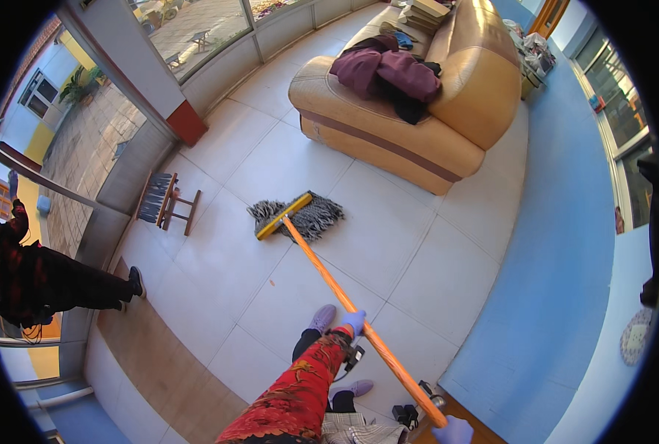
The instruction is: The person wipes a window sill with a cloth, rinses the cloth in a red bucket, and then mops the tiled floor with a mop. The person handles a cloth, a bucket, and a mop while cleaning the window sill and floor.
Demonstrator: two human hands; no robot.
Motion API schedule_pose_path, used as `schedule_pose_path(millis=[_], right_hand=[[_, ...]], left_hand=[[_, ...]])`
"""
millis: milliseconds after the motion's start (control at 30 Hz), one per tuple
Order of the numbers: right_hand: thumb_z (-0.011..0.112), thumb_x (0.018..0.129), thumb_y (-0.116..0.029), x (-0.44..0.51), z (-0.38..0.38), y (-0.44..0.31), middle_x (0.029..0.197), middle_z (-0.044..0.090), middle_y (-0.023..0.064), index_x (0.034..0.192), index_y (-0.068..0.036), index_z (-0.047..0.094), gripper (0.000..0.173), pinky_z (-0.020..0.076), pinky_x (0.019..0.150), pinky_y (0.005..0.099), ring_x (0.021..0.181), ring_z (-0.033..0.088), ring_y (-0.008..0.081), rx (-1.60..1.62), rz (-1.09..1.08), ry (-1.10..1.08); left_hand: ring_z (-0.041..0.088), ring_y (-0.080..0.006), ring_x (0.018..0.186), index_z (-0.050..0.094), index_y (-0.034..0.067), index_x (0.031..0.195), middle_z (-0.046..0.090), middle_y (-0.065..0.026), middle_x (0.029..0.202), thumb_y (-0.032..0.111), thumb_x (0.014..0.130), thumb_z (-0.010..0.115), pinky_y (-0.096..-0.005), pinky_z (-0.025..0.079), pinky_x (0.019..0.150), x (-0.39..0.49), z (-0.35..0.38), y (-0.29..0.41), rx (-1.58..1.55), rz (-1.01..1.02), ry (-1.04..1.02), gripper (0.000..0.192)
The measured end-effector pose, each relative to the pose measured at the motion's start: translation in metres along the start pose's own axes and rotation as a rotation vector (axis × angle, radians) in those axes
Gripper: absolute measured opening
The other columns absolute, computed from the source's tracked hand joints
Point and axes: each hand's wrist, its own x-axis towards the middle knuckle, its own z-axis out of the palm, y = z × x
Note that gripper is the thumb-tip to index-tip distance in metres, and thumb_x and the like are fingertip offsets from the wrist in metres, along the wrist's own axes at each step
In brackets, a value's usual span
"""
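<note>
A string mop with a yellow head bar [284, 216] and grey strands lies flat on the white floor tiles. Its orange handle [335, 286] slants down toward the lower right. My left hand [355, 322], in a light purple glove below a red patterned sleeve, is closed around the middle of the handle. Near the bottom edge, my right hand [454, 432], also gloved, grips the handle's upper end. A small orange-brown scrap [272, 283] lies on the tiles between the mop head and my shoes.
A tan leather sofa [379, 141] bearing purple clothing [385, 72] stands beyond the mop. A folding stool [166, 202] is left of it, by the windows. Another person [46, 272] stands at the left doorway. The blue wall [546, 222] runs along the right; brown flooring [157, 366] crosses the lower left.
</note>
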Motion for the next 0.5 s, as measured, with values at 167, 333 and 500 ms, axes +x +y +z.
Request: schedule_pose_path(millis=[167,333,500], right_hand=[[0.065,0.063,-0.039,0.070,0.014,-0.133,0.067,0.061,0.0179,0.074,-0.008,0.063,0.033,0.0479,0.060,0.0431,0.065,0.060,0.0369,0.103,-0.074,0.162],[0.065,0.064,-0.044,0.073,0.032,-0.140,0.068,0.062,0.0175,0.078,-0.009,0.064,0.038,0.0490,0.063,0.0417,0.067,0.061,0.0355,0.205,-0.066,0.135],[0.058,0.075,-0.043,0.046,0.049,-0.081,0.080,0.064,0.0157,0.087,-0.012,0.063,0.034,0.0488,0.068,0.0415,0.079,0.062,0.0334,0.228,0.069,-0.023]], left_hand=[[0.054,-0.0302,0.060,0.041,-0.001,0.097,0.046,-0.0131,0.070,0.017,0.086,0.046,-0.0524,0.053,0.058,0.058,-0.086,0.145,-0.435,0.012,0.203,0.022],[0.054,-0.0313,0.061,0.041,-0.002,0.098,0.047,-0.0155,0.076,0.014,0.084,0.047,-0.0531,0.053,0.055,0.032,-0.081,0.179,-0.333,0.048,0.193,0.022],[0.054,-0.0299,0.054,0.041,-0.003,0.096,0.047,-0.0143,0.070,0.013,0.083,0.048,-0.0504,0.053,0.050,-0.004,-0.029,0.131,-0.368,0.096,0.147,0.022]])
